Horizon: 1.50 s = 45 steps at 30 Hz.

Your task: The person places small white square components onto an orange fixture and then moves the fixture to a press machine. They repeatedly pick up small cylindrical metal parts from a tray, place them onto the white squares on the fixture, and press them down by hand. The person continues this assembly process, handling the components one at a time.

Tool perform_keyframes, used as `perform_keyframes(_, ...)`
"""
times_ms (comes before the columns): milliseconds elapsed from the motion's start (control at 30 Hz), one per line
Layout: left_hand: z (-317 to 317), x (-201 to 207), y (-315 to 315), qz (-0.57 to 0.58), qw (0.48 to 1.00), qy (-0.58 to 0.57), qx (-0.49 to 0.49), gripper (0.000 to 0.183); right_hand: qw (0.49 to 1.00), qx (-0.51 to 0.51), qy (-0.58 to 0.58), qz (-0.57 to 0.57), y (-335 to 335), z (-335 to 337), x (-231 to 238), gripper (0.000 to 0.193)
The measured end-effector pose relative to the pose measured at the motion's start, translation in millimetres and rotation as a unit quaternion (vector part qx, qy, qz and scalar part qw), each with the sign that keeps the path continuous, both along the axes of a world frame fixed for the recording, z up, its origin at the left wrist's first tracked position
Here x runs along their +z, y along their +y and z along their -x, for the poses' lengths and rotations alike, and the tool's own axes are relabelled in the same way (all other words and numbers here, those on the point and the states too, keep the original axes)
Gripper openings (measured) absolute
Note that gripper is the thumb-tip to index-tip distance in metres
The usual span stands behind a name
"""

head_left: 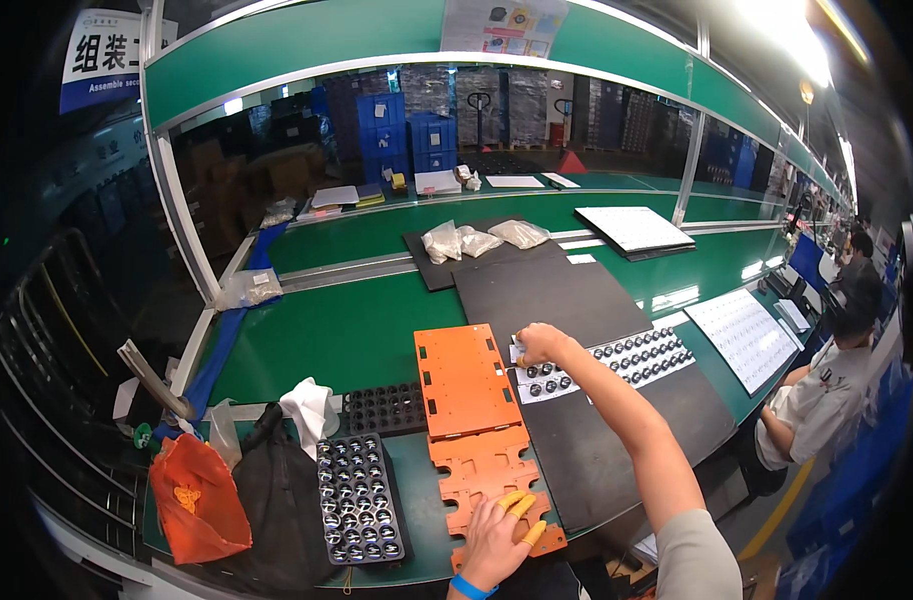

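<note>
My left hand (495,538), with yellow finger cots and a blue wristband, lies with its fingers apart on the notched lower part of an orange fixture plate (467,375). My right hand (544,345) reaches forward, fingers closed together, at the left end of a white sheet (577,383) with rows of small round black parts (637,376). Whatever its fingertips pinch is too small to make out. Left of the fixture stands a black tray (399,540) holding several shiny round parts (362,500). Behind it sits another black tray (382,408) with round pockets.
Black mats (552,300) cover part of the green bench, with clear bags (477,240) at the back. An orange bag (195,500) and white cloth (310,408) lie at left. A printed white sheet (745,340) lies at right, where a seated person (827,390) works.
</note>
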<state>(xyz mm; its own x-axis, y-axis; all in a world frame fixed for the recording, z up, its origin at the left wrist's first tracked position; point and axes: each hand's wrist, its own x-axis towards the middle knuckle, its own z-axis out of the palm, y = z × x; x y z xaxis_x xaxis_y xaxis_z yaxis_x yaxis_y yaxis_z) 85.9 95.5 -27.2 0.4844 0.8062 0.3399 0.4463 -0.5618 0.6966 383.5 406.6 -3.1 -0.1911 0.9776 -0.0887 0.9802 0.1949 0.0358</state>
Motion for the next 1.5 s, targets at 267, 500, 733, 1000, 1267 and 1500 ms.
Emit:
perform_keyframes(267, 3, 6, -1, -0.001, 1.0, 0.003, 0.005, 0.044, 0.986, 0.108, -0.085, -0.097, 9, 2, -13, 0.028)
perform_keyframes(500, -2, 20, -10, 0.027, 0.996, -0.077, 0.023, 0.038, 0.994, 0.087, -0.045, -0.051, 8, 6, 3, 0.027)
perform_keyframes(733, -4, 18, -9, 0.018, 0.996, -0.081, 0.022, 0.037, 0.985, 0.117, -0.104, -0.073, 1, 8, -1, 0.032)
perform_keyframes(1000, -2, 24, -10, 0.021, 0.997, -0.071, 0.03, 0.037, 0.98, 0.131, -0.091, -0.117, 8, 13, -1, 0.024)
perform_keyframes(1267, -3, 23, -10, 0.026, 0.997, -0.07, 0.027, 0.037, 0.989, 0.116, -0.068, -0.064, 7, 6, -3, 0.025)
perform_keyframes(1500, -3, 27, -9, 0.038, 0.996, -0.074, 0.02, 0.038, 0.984, 0.137, -0.112, -0.03, -2, 8, 5, 0.025)
